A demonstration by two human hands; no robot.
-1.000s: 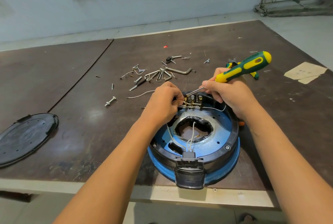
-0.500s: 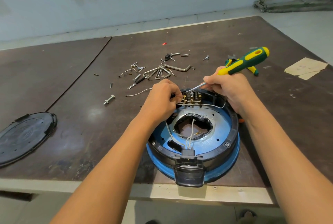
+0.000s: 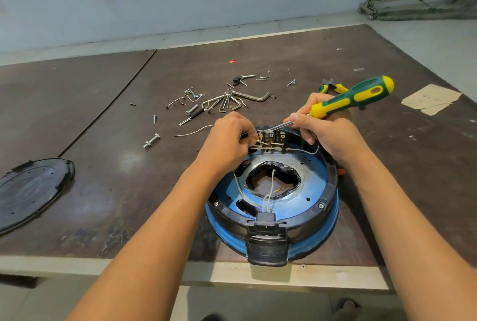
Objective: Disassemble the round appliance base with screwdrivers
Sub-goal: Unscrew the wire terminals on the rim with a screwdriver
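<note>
The round appliance base (image 3: 313,193), blue inside a black rim, lies open near the table's front edge with white wires crossing its central hole. At its far rim sits a terminal block (image 3: 271,138) with brass contacts. My right hand (image 3: 327,132) grips a green and yellow screwdriver (image 3: 353,96), its metal tip resting on top of the terminal block. My left hand (image 3: 227,140) pinches a thin white wire (image 3: 258,143) at the block's left end.
Loose screws, bolts and hex keys (image 3: 227,101) are scattered beyond the base. A bolt (image 3: 151,140) lies left of them. The removed black cover (image 3: 31,189) rests at the far left. Pliers (image 3: 333,87) and a paper scrap (image 3: 431,98) lie at the right.
Both hands stay at the terminal block with only small shifts. The screwdriver handle has tilted slightly and its tip remains on the block. The camera view has shifted a little.
</note>
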